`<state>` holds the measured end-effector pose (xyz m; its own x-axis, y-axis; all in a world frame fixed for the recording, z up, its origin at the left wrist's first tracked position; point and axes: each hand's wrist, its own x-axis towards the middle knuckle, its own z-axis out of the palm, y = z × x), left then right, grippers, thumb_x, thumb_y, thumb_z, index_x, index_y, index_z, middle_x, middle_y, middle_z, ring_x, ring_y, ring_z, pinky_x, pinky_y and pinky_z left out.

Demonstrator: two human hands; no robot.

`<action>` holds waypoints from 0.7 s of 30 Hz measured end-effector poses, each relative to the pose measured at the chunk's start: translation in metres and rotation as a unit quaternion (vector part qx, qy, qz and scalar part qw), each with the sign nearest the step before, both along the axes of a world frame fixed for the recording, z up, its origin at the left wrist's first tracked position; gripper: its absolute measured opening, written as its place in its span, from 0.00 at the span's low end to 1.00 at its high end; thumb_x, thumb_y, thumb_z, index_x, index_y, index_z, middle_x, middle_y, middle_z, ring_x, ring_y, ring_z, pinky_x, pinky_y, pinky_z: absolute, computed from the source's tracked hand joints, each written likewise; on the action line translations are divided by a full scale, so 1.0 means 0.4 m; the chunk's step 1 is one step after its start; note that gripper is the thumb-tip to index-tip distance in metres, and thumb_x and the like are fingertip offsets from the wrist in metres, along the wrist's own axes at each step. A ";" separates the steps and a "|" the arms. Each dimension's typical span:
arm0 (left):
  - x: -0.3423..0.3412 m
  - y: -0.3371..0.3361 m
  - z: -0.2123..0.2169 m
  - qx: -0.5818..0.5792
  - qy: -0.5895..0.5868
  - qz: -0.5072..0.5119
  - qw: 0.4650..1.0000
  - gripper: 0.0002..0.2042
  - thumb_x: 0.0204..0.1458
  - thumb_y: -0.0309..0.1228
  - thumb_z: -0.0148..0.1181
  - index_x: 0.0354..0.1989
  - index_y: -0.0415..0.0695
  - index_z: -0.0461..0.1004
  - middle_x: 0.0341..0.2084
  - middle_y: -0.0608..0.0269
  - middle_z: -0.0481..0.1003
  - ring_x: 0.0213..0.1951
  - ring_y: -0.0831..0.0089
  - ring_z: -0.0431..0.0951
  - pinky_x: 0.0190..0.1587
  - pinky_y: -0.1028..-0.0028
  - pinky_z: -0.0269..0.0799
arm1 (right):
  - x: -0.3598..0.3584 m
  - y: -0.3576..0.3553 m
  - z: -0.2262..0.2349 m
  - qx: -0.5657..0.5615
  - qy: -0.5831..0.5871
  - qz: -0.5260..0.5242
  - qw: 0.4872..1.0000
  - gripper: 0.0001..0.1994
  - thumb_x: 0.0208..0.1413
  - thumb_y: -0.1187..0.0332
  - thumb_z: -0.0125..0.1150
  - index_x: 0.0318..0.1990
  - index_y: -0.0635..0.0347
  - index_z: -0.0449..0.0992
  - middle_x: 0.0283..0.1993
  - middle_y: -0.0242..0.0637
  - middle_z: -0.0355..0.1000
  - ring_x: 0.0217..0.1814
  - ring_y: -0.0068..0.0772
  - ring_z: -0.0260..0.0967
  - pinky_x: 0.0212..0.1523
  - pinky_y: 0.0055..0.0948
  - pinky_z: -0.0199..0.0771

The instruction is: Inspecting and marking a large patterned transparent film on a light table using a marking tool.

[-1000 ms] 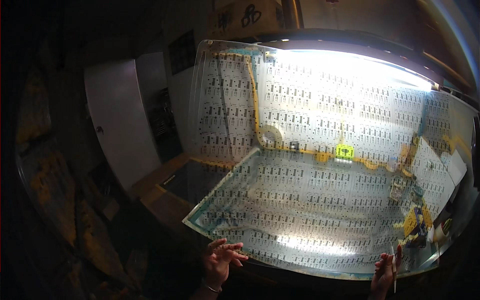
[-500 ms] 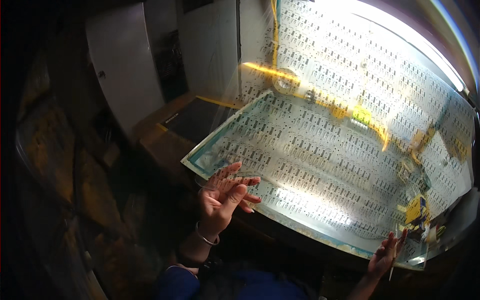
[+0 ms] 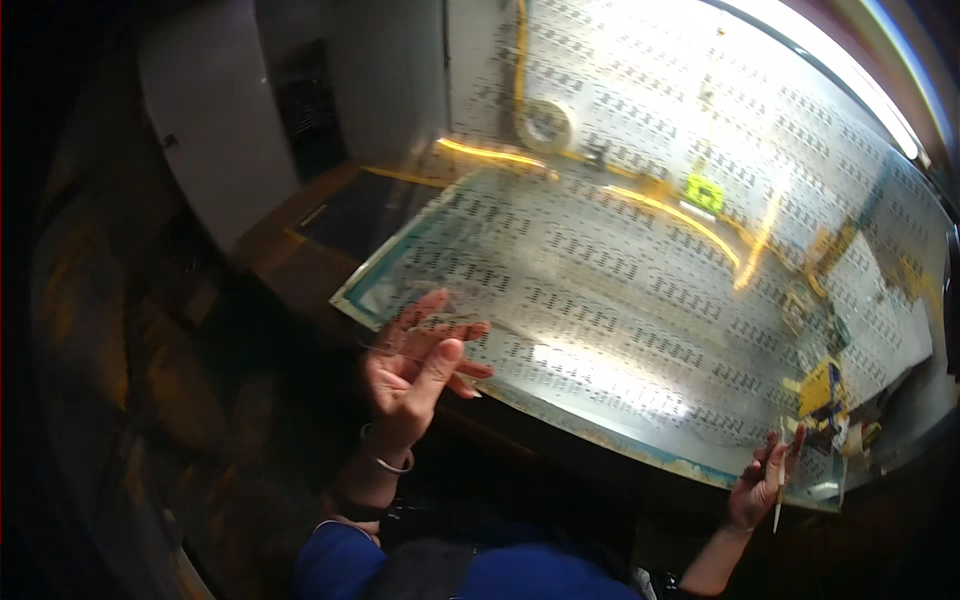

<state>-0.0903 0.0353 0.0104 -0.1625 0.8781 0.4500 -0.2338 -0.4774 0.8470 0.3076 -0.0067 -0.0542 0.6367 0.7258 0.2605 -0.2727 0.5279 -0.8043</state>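
Observation:
A large transparent film (image 3: 600, 300) printed with rows of small black marks spans the view between my hands. My left hand (image 3: 405, 385) has its left edge between the thumb and the fingers; the fingers show through the film, somewhat apart. Near the lower right corner of the film, my right hand (image 3: 762, 485) is closed on a thin pale stick-like tool (image 3: 778, 500), pointing down. Whether that hand also grips the film is hard to see. Behind the film, a similarly printed sheet (image 3: 640, 70) lies on a brightly lit surface.
A tape roll (image 3: 546, 126) and a bright yellow-green item (image 3: 704, 193) lie beyond the film. Yellow and dark blue items (image 3: 822, 390) sit beside my right hand. A lamp tube (image 3: 850, 80) glows at upper right. At left are a dark mat (image 3: 350, 215) and a pale door (image 3: 210, 110).
The whole view has shifted, so the scene and both hands sit further left and higher. Yellow reflections on the film have changed place. Both hands keep about the same pose.

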 end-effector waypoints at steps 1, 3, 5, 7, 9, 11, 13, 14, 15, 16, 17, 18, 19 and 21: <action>0.003 -0.001 0.000 0.003 -0.003 0.006 1.000 0.22 0.54 0.25 0.52 0.57 0.36 0.56 0.37 0.45 0.75 0.28 0.66 0.80 0.23 0.80 0.75 | 0.008 0.003 -0.008 0.007 -0.006 0.007 1.000 0.24 0.59 0.66 0.50 0.62 0.47 0.54 0.38 0.36 0.72 0.25 0.12 0.60 0.22 0.06 0.61; 0.009 0.000 -0.002 0.009 0.002 0.017 1.000 0.22 0.54 0.26 0.52 0.57 0.37 0.57 0.37 0.46 0.75 0.27 0.66 0.79 0.22 0.80 0.75 | 0.016 0.000 -0.010 0.010 0.004 0.022 1.000 0.24 0.58 0.67 0.51 0.62 0.49 0.54 0.37 0.37 0.71 0.25 0.14 0.63 0.23 0.09 0.62; 0.013 -0.001 0.000 0.005 0.005 0.029 1.000 0.23 0.53 0.27 0.54 0.57 0.39 0.58 0.36 0.46 0.75 0.26 0.68 0.79 0.21 0.81 0.74 | 0.009 0.006 -0.008 0.018 0.014 0.018 1.000 0.24 0.58 0.68 0.52 0.61 0.50 0.55 0.37 0.38 0.71 0.25 0.16 0.64 0.23 0.10 0.63; 0.015 0.001 0.000 0.008 0.000 0.044 0.999 0.23 0.52 0.27 0.54 0.57 0.38 0.58 0.37 0.45 0.75 0.26 0.68 0.79 0.20 0.81 0.73 | 0.018 0.010 -0.018 0.026 0.013 0.026 0.999 0.24 0.57 0.68 0.53 0.61 0.51 0.56 0.37 0.39 0.72 0.26 0.18 0.65 0.23 0.11 0.64; 0.016 0.009 -0.006 0.019 -0.007 0.046 0.999 0.23 0.52 0.27 0.55 0.56 0.37 0.59 0.36 0.45 0.75 0.24 0.68 0.79 0.18 0.83 0.72 | 0.014 0.006 -0.012 0.016 0.003 0.026 1.000 0.24 0.57 0.68 0.52 0.61 0.46 0.56 0.38 0.34 0.72 0.27 0.13 0.64 0.22 0.06 0.64; 0.026 0.013 -0.004 0.033 0.009 0.064 0.997 0.22 0.54 0.27 0.52 0.56 0.35 0.59 0.35 0.47 0.75 0.23 0.72 0.78 0.17 0.86 0.70 | 0.014 0.006 -0.010 0.013 0.005 0.014 1.000 0.24 0.57 0.68 0.53 0.61 0.46 0.56 0.38 0.34 0.72 0.28 0.13 0.65 0.22 0.06 0.63; 0.020 0.011 -0.008 0.036 0.017 0.072 0.997 0.22 0.53 0.27 0.53 0.56 0.34 0.59 0.36 0.47 0.75 0.23 0.74 0.78 0.17 0.86 0.69 | 0.000 0.008 0.000 0.013 0.006 0.023 1.000 0.24 0.57 0.68 0.52 0.61 0.47 0.56 0.38 0.34 0.72 0.29 0.13 0.66 0.23 0.06 0.63; 0.020 0.010 -0.008 0.035 0.017 0.073 0.997 0.22 0.53 0.27 0.53 0.56 0.35 0.59 0.36 0.47 0.75 0.22 0.74 0.78 0.17 0.86 0.69 | 0.007 0.006 -0.007 0.022 -0.004 0.042 0.999 0.23 0.58 0.68 0.52 0.61 0.48 0.57 0.38 0.34 0.72 0.29 0.13 0.66 0.23 0.07 0.63; 0.021 0.010 -0.007 0.033 0.016 0.074 0.997 0.22 0.53 0.28 0.53 0.56 0.35 0.59 0.36 0.46 0.75 0.22 0.74 0.78 0.17 0.86 0.69 | 0.008 0.003 -0.004 0.020 0.004 0.035 0.999 0.24 0.57 0.67 0.53 0.61 0.50 0.56 0.37 0.37 0.72 0.28 0.16 0.67 0.23 0.09 0.64; 0.024 0.011 -0.008 0.030 0.014 0.077 0.996 0.22 0.53 0.27 0.53 0.56 0.35 0.59 0.36 0.46 0.75 0.22 0.75 0.78 0.17 0.87 0.69 | 0.006 0.005 0.000 0.019 0.012 0.028 0.999 0.25 0.56 0.67 0.55 0.61 0.52 0.56 0.36 0.39 0.72 0.27 0.19 0.68 0.24 0.10 0.65; 0.024 0.012 -0.009 0.030 0.017 0.078 0.996 0.22 0.53 0.27 0.53 0.56 0.35 0.59 0.36 0.46 0.75 0.22 0.75 0.78 0.17 0.87 0.69 | 0.005 0.007 0.003 0.017 0.021 0.023 0.999 0.26 0.55 0.67 0.56 0.60 0.53 0.56 0.35 0.41 0.72 0.26 0.22 0.70 0.24 0.12 0.66; 0.023 0.013 -0.010 0.031 0.019 0.078 0.996 0.22 0.53 0.27 0.53 0.56 0.35 0.59 0.36 0.46 0.75 0.22 0.75 0.78 0.17 0.87 0.69 | 0.006 0.006 0.003 0.014 0.018 0.021 1.000 0.26 0.55 0.66 0.56 0.60 0.53 0.56 0.36 0.42 0.72 0.26 0.22 0.70 0.24 0.13 0.66; 0.023 0.014 -0.012 0.032 0.020 0.078 0.996 0.22 0.53 0.27 0.53 0.56 0.35 0.59 0.36 0.46 0.75 0.22 0.76 0.78 0.17 0.87 0.69 | 0.006 0.005 0.003 0.013 0.017 0.021 1.000 0.26 0.55 0.66 0.55 0.60 0.53 0.55 0.36 0.42 0.72 0.26 0.21 0.70 0.23 0.13 0.66; 0.027 0.014 -0.011 0.027 0.018 0.083 0.996 0.22 0.53 0.27 0.53 0.56 0.35 0.59 0.36 0.46 0.75 0.22 0.76 0.78 0.17 0.87 0.68 | 0.007 0.003 0.001 0.012 0.016 0.021 1.000 0.25 0.56 0.66 0.55 0.60 0.53 0.55 0.36 0.42 0.72 0.26 0.21 0.70 0.23 0.13 0.66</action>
